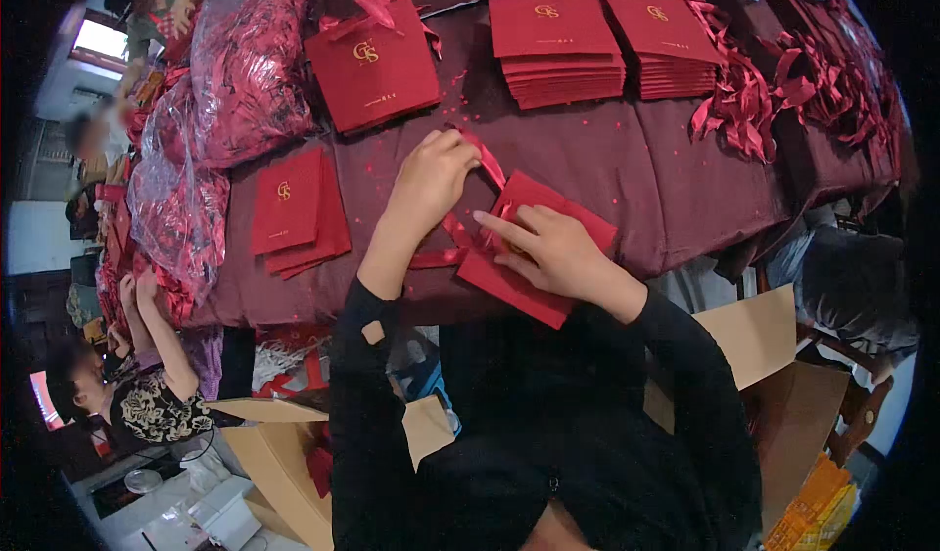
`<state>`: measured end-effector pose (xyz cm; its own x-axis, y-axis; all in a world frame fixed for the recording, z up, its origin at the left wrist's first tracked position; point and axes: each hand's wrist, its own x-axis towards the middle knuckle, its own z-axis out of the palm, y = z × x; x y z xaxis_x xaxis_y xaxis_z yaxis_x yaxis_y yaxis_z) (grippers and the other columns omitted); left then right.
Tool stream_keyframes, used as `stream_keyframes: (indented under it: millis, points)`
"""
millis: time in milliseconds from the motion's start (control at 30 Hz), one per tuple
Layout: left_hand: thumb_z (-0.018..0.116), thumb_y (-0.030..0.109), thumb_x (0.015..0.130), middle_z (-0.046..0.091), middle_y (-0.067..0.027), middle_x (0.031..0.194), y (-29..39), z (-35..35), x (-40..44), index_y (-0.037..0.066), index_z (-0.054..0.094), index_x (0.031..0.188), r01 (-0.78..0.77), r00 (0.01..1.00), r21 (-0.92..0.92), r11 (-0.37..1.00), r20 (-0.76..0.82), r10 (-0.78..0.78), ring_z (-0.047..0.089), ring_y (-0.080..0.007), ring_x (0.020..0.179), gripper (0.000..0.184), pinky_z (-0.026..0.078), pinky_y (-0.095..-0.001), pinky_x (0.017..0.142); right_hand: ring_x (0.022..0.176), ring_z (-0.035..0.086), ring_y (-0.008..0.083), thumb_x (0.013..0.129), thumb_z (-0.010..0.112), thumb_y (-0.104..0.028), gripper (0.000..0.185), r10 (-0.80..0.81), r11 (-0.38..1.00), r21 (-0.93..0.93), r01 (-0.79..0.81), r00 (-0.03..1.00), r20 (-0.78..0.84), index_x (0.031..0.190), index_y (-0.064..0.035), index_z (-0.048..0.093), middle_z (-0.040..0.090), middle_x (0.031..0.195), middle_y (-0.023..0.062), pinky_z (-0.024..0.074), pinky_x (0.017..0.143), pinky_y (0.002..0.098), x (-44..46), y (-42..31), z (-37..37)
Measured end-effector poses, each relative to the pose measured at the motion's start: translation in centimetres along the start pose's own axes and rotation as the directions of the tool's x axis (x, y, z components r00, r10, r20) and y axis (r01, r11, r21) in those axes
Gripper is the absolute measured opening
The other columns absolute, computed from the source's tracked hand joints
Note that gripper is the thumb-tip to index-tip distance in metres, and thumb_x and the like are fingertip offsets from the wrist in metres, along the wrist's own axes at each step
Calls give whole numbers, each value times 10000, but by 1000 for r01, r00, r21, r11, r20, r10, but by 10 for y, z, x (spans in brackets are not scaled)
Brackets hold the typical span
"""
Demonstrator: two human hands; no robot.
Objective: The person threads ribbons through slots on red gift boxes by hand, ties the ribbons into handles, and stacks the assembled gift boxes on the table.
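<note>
A red paper gift bag (578, 220) lies tilted at the near edge of the table. My right hand (556, 248) rests on it, with the index finger stretched toward the ribbon and the other fingers bent. My left hand (434, 181) is raised just left of the bag, its fingers closed on a red satin ribbon (487, 163). The ribbon runs down from those fingers toward the bag, and a loose end (436, 258) trails to the left on the cloth. My right hand covers most of the bag's front.
Stacks of red bags (558, 37), (666, 37) stand at the back, with another pile (375, 67) left of them and a smaller pile (294, 204) nearer. Plastic sacks (253, 71) bulge at left; ribbon bundles (744, 101) hang right. Cardboard boxes (279, 458) flank me. Other people work at left.
</note>
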<state>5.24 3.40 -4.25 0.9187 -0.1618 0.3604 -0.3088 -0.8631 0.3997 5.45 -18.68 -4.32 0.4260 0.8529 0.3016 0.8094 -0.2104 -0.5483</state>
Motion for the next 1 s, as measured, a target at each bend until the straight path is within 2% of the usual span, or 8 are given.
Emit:
stream_keyframes:
  millis: [133,333,433,500,567,700,767,1000]
  points:
    - [638,91,797,586,-99,933,11,-8,-7,39,635,877,73,996,86,994,35,-76,570,-319,883,96,477,-406,766,971,515,305,771,657,-489,722,139,952,-286,-108,986,90,1247,28,491,527,1082,159,439,802,436,-10,-42,2]
    - [628,134,859,586,-125,1170,21,-76,-23,63,637,1120,202,957,-187,961,-171,-234,577,-263,1073,270,457,-345,900,1033,557,321,805,500,-185,432,-45,820,-536,201,956,290,1170,38,561,567,1122,205,454,853,446,-29,-71,-17]
    - [426,281,1002,554,-151,1243,0,-129,-46,-27,532,1226,22,810,-735,678,-384,-442,566,-262,1120,395,445,-368,964,807,656,313,745,581,-66,383,-225,944,-261,203,973,-56,1116,30,584,645,894,174,533,705,392,3,-61,-88]
    - [330,380,1017,513,-194,1290,-8,-147,-52,-65,455,1279,-168,627,-756,632,-577,-523,528,-276,1178,531,387,-393,1029,719,651,287,843,564,-5,168,54,998,45,-46,980,-190,1007,15,594,622,795,180,504,624,358,49,-60,-122]
    - [312,391,1018,481,-215,1319,-17,-150,-40,-77,402,1323,-168,550,-770,616,-591,-589,473,-277,1239,567,329,-395,1076,690,568,127,923,549,-90,148,276,922,353,-157,907,-319,1001,31,581,605,765,100,441,642,279,104,-41,-116]
    - [364,385,1008,460,-158,1375,-50,-129,-1,-45,410,1357,115,552,-831,544,-402,-731,434,-254,1275,555,278,-356,1095,792,536,63,929,562,-122,179,491,563,824,-65,828,-270,1042,11,602,608,850,-9,425,721,224,200,23,-40]
    - [417,372,993,462,-172,1382,-67,-112,18,-50,423,1347,376,586,-710,596,-316,-746,430,-247,1287,551,306,-321,1071,774,559,94,909,578,-118,190,491,761,634,-142,764,-418,1035,22,603,631,843,32,446,713,243,230,46,-12]
    - [500,282,938,511,-272,1277,-131,-51,37,-30,359,1379,564,641,-394,725,-344,-686,507,-390,1175,558,401,-416,977,869,568,282,816,650,-112,273,344,936,205,-286,616,-708,1063,-5,605,573,978,177,457,799,355,245,83,43]
